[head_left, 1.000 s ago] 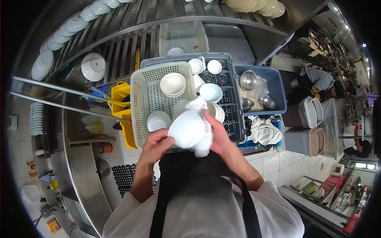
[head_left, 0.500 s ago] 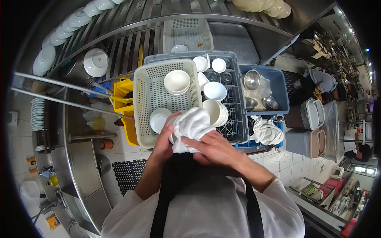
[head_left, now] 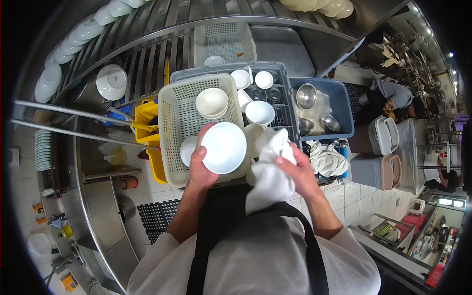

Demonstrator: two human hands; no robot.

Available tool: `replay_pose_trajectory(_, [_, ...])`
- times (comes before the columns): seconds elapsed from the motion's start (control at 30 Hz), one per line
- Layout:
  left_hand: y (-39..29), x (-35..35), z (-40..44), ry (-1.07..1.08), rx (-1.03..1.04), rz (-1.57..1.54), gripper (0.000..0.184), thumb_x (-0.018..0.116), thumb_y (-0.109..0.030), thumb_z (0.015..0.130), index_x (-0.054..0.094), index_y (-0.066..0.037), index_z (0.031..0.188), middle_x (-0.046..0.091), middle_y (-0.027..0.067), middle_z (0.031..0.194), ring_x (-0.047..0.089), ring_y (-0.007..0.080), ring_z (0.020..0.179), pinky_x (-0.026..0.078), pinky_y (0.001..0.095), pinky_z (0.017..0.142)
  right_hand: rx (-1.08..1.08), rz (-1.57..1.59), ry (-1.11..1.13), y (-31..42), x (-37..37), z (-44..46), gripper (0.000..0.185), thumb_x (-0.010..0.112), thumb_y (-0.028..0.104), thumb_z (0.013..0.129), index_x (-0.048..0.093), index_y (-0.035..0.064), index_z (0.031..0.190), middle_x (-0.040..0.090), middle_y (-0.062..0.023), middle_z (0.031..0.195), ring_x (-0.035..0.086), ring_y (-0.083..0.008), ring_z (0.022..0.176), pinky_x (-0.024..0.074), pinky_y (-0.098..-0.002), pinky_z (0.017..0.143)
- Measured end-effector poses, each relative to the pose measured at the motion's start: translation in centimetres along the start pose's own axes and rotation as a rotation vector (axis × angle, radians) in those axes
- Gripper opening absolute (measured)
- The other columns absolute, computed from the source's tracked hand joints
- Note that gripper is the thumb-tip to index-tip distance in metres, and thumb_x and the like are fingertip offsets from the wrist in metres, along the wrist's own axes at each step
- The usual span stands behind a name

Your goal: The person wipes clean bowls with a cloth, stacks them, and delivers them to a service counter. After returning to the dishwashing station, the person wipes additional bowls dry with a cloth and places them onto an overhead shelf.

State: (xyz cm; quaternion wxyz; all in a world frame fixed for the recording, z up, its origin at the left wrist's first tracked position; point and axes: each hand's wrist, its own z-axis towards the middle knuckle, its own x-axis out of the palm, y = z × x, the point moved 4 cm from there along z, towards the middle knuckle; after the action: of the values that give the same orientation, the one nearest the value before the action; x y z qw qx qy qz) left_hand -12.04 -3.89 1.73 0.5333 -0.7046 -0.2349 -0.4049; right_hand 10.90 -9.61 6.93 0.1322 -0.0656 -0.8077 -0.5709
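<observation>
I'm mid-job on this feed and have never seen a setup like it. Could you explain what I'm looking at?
There's no machine here: these are a person's own bare hands, seen from one camera worn on the head, looking forward and down.

The left hand holds a white bowl. The right hand grips a white cloth, to the bowl's right.

Beyond them, a pale perforated basket contains cream bowls. It partly hides a grey rack carrying more white dishes. Further right, a blue-grey tub holds metal bowls.
</observation>
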Motion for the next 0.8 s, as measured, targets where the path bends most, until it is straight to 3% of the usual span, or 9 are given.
replay_pose_trajectory(0.17, [2.3, 2.3, 1.2, 0.269, -0.076, 0.284, 0.064, 0.061, -0.036, 0.088, 0.05, -0.004, 0.142, 0.046, 0.0155, 0.147, 0.047, 0.0241, 0.133, 0.044, 0.0372, 0.105, -0.054, -0.407, -0.077, -3.1, 0.3, 1.9, 0.05, 0.072, 0.022, 0.091, 0.055, 0.0012, 0.133, 0.068, -0.0126, 0.113, 0.062, -0.0203, 0.11, 0.0487, -0.0362, 0.094])
replay_pose_trajectory(0.23, [1.9, 1.6, 1.3, 0.203, -0.115, 0.941, 0.049, 0.064, -0.03, 0.092, 0.06, -0.003, 0.133, 0.058, 0.0143, 0.134, 0.059, 0.0187, 0.114, 0.051, 0.0343, 0.093, -0.123, -0.82, -0.177, -0.6, -1.2, 1.0, 0.046, 0.072, 0.023, 0.089, 0.059, -0.0003, 0.127, 0.068, -0.016, 0.108, 0.063, -0.0252, 0.104, 0.0481, -0.0373, 0.094])
replay_pose_trajectory(0.27, [1.9, 2.6, 1.2, 0.118, -0.168, 1.042, 0.036, 0.067, -0.029, 0.094, 0.069, -0.001, 0.118, 0.071, 0.011, 0.103, 0.064, 0.0127, 0.086, 0.053, 0.0304, 0.077, -0.227, -0.966, -0.176, 2.6, -0.1, -0.3, 0.04, 0.071, 0.022, 0.091, 0.061, -0.0002, 0.123, 0.069, -0.0163, 0.106, 0.064, -0.0295, 0.1, 0.0492, -0.039, 0.093])
replay_pose_trajectory(0.3, [2.2, 3.0, 1.2, 0.115, -0.17, 1.04, 0.036, 0.067, -0.029, 0.094, 0.069, -0.001, 0.118, 0.071, 0.011, 0.103, 0.064, 0.0127, 0.086, 0.053, 0.0304, 0.077, -0.224, -0.967, -0.174, 2.9, -0.6, -0.4, 0.04, 0.071, 0.022, 0.091, 0.061, -0.0002, 0.123, 0.069, -0.0163, 0.106, 0.064, -0.0295, 0.1, 0.0492, -0.039, 0.093])
replay_pose_trajectory(0.37, [3.5, 3.6, 1.5, 0.26, -0.36, 1.186, 0.036, 0.066, -0.032, 0.095, 0.072, 0.001, 0.107, 0.07, 0.01, 0.077, 0.064, 0.0127, 0.07, 0.052, 0.0319, 0.069, -0.227, -0.684, 0.091, 3.4, -1.1, -0.1, 0.034, 0.066, 0.022, 0.096, 0.063, 0.0017, 0.123, 0.07, -0.0137, 0.111, 0.066, -0.0269, 0.102, 0.0507, -0.0408, 0.092])
replay_pose_trajectory(0.5, [3.5, 5.7, 3.4, 0.033, -0.119, 1.282, 0.041, 0.067, -0.038, 0.093, 0.074, 0.002, 0.089, 0.068, 0.0149, 0.066, 0.068, 0.0208, 0.061, 0.05, 0.0379, 0.06, 0.327, 0.918, 0.085, -3.0, -2.5, -0.2, 0.045, 0.061, 0.026, 0.1, 0.053, 0.0039, 0.138, 0.066, -0.0094, 0.125, 0.063, -0.0219, 0.115, 0.0489, -0.0342, 0.099])
replay_pose_trajectory(0.57, [4.1, 3.9, 4.5, -0.054, -0.066, 1.421, 0.045, 0.068, -0.042, 0.092, 0.073, 0.002, 0.081, 0.066, 0.0166, 0.063, 0.067, 0.0262, 0.057, 0.05, 0.0396, 0.058, 0.326, 0.831, -0.056, -3.1, -3.5, -0.8, 0.052, 0.066, 0.023, 0.097, 0.048, 0.003, 0.142, 0.064, -0.0115, 0.128, 0.061, -0.0208, 0.119, 0.0476, -0.0324, 0.101])
replay_pose_trajectory(0.7, [4.5, 5.6, 5.3, 0.046, 0.213, 1.66, 0.044, 0.068, -0.043, 0.092, 0.072, 0.0, 0.087, 0.067, 0.0158, 0.066, 0.066, 0.0268, 0.058, 0.051, 0.039, 0.058, 0.035, -0.452, -0.171, 0.9, -6.1, 1.5, 0.039, 0.069, 0.013, 0.089, 0.063, -0.0015, 0.125, 0.071, -0.0101, 0.112, 0.065, -0.015, 0.101, 0.0513, -0.0331, 0.09])
replay_pose_trajectory(0.8, [2.3, 5.6, 5.8, 0.101, 0.076, 1.276, 0.035, 0.074, -0.03, 0.086, 0.068, 0.001, 0.104, 0.073, 0.0154, 0.088, 0.07, 0.0291, 0.075, 0.053, 0.0405, 0.067, -0.113, -0.627, -0.317, 2.2, -10.5, 7.5, 0.027, 0.067, 0.01, 0.085, 0.071, -0.0031, 0.109, 0.075, -0.0113, 0.095, 0.069, -0.0159, 0.086, 0.0547, -0.033, 0.079])
